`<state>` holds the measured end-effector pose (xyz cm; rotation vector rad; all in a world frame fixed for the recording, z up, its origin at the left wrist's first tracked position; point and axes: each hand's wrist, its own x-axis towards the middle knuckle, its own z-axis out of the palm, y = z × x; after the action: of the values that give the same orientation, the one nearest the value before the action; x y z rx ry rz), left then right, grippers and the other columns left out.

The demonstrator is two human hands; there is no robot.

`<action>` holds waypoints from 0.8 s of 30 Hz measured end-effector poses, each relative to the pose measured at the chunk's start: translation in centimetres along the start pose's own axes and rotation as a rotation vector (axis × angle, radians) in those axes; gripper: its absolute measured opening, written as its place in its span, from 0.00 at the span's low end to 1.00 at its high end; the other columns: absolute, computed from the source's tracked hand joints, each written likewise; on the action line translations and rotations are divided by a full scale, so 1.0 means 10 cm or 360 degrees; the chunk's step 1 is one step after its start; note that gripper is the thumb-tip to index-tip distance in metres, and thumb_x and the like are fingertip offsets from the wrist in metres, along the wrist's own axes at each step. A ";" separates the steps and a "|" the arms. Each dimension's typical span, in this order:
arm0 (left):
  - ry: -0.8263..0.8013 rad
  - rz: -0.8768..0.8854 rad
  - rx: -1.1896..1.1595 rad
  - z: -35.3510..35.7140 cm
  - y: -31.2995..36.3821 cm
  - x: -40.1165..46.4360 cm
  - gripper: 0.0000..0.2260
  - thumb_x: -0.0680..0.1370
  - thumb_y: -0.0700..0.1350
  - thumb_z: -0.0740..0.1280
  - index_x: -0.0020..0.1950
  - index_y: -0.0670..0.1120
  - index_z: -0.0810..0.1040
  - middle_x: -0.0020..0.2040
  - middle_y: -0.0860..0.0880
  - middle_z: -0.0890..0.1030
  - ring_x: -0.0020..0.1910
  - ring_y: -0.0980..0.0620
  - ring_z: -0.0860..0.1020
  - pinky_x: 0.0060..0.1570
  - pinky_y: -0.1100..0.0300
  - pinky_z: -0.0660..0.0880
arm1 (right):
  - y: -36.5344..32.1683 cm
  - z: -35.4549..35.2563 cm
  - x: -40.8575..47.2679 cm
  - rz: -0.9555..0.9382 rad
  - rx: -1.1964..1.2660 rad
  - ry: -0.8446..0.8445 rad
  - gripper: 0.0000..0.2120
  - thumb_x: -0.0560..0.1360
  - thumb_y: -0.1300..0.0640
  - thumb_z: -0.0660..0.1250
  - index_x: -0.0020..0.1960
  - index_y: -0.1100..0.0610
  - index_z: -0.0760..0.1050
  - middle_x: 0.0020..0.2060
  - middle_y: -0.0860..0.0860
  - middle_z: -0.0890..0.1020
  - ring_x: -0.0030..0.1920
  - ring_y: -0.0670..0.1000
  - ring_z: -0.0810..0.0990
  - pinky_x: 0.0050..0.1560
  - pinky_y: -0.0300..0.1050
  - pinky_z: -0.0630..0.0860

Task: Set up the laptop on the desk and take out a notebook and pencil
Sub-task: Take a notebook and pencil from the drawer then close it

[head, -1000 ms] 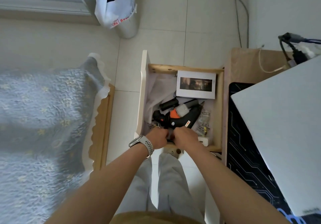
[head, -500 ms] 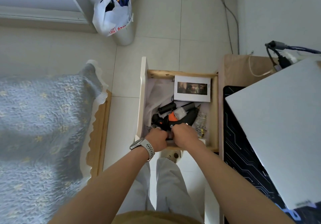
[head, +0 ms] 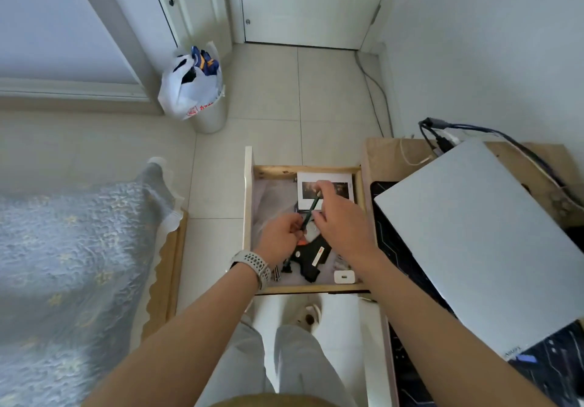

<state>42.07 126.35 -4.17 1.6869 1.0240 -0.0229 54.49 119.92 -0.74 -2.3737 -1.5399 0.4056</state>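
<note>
A dark green pencil (head: 311, 212) slants above the open wooden drawer (head: 248, 201). My left hand (head: 279, 242), with a watch on the wrist, is closed around the pencil's lower end. My right hand (head: 344, 229) pinches its upper part between thumb and index finger. Under the right fingers, at the drawer's far end, lies a white booklet with a dark picture (head: 339, 185); I cannot tell whether it is a notebook. A closed silver laptop (head: 489, 242) rests on a black desk mat (head: 401, 261) on the wooden desk (head: 385, 160) to the right.
In the drawer lie a black and orange glue gun (head: 311, 256), a white charger (head: 344, 277) and crumpled plastic. Cables (head: 442, 134) run behind the laptop. A bed with a blue quilt (head: 79, 248) stands left; a bin with a plastic bag (head: 192, 90) is on the floor.
Both hands rose from the near end of the drawer, now holding the pencil between them. My right hand has reached farther over the white booklet. The view tilted up.
</note>
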 end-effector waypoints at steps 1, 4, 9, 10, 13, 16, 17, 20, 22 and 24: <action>-0.0017 0.0027 -0.0102 -0.04 0.07 -0.03 0.07 0.77 0.34 0.62 0.46 0.44 0.76 0.42 0.47 0.80 0.43 0.53 0.77 0.46 0.60 0.75 | -0.01 -0.09 -0.01 0.0175 0.0246 0.0108 0.15 0.75 0.55 0.65 0.58 0.50 0.65 0.34 0.47 0.76 0.34 0.51 0.77 0.35 0.47 0.74; -0.0103 0.0019 -0.0554 -0.14 0.29 -0.10 0.09 0.78 0.33 0.59 0.46 0.43 0.77 0.42 0.45 0.81 0.44 0.50 0.78 0.44 0.57 0.75 | -0.03 -0.37 -0.04 0.0715 0.1060 0.0269 0.09 0.74 0.56 0.68 0.52 0.50 0.72 0.37 0.48 0.77 0.40 0.49 0.78 0.43 0.44 0.74; -0.0347 0.0180 -0.0951 -0.35 0.78 -0.22 0.10 0.79 0.31 0.57 0.55 0.34 0.76 0.41 0.44 0.78 0.39 0.55 0.78 0.38 0.66 0.75 | -0.21 -0.77 -0.15 0.0783 0.1559 0.0160 0.05 0.76 0.60 0.66 0.46 0.55 0.81 0.37 0.49 0.82 0.40 0.46 0.80 0.43 0.40 0.74; -0.0391 0.0232 -0.0939 -0.39 0.86 -0.24 0.10 0.79 0.30 0.57 0.55 0.33 0.75 0.41 0.45 0.78 0.40 0.55 0.77 0.39 0.66 0.75 | -0.28 -0.83 -0.17 0.0748 0.1601 0.0181 0.06 0.76 0.61 0.66 0.46 0.56 0.81 0.36 0.51 0.82 0.38 0.46 0.79 0.42 0.40 0.74; -0.0530 0.0328 -0.0874 -0.49 1.04 -0.30 0.10 0.78 0.30 0.57 0.54 0.34 0.76 0.39 0.45 0.78 0.43 0.51 0.76 0.40 0.63 0.71 | -0.42 -0.98 -0.23 0.0679 0.1665 0.0310 0.06 0.76 0.64 0.65 0.47 0.60 0.81 0.33 0.56 0.79 0.30 0.45 0.75 0.34 0.35 0.71; -0.0648 0.0348 -0.0822 -0.52 1.18 -0.33 0.11 0.77 0.30 0.57 0.53 0.36 0.77 0.38 0.46 0.78 0.45 0.49 0.76 0.43 0.61 0.70 | -0.47 -1.10 -0.34 0.0707 0.1647 0.0464 0.06 0.75 0.65 0.65 0.49 0.64 0.80 0.35 0.59 0.80 0.32 0.47 0.78 0.34 0.33 0.75; -0.0685 0.0360 -0.0798 -0.50 1.21 -0.35 0.11 0.77 0.30 0.58 0.53 0.36 0.77 0.39 0.46 0.78 0.45 0.49 0.76 0.45 0.59 0.69 | -0.46 -1.12 -0.40 0.0714 0.1636 0.0504 0.06 0.75 0.65 0.66 0.48 0.63 0.81 0.37 0.60 0.82 0.35 0.50 0.80 0.38 0.35 0.77; -0.0832 0.0376 -0.0762 -0.36 1.29 -0.41 0.11 0.76 0.32 0.59 0.47 0.42 0.80 0.42 0.43 0.79 0.47 0.47 0.75 0.50 0.52 0.67 | -0.38 -1.14 -0.61 0.0830 0.1672 0.0653 0.06 0.74 0.63 0.67 0.47 0.58 0.82 0.42 0.57 0.85 0.43 0.54 0.83 0.50 0.46 0.79; -0.0943 0.0373 -0.0744 -0.20 1.35 -0.47 0.12 0.77 0.32 0.59 0.45 0.44 0.80 0.40 0.44 0.80 0.45 0.48 0.75 0.47 0.54 0.67 | -0.30 -1.17 -0.80 0.0907 0.1697 0.0756 0.05 0.74 0.64 0.67 0.45 0.58 0.82 0.40 0.57 0.84 0.41 0.52 0.81 0.47 0.46 0.78; -0.1039 0.0345 -0.0695 0.00 1.43 -0.56 0.11 0.78 0.30 0.57 0.48 0.41 0.78 0.40 0.45 0.79 0.45 0.49 0.76 0.47 0.55 0.68 | -0.24 -1.20 -1.03 0.1014 0.1701 0.0839 0.06 0.75 0.63 0.67 0.45 0.57 0.82 0.39 0.56 0.83 0.40 0.50 0.80 0.45 0.44 0.77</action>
<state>47.53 122.70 9.74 1.2464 0.3205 -0.1830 53.02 110.39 12.04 -1.7654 -0.1614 0.4962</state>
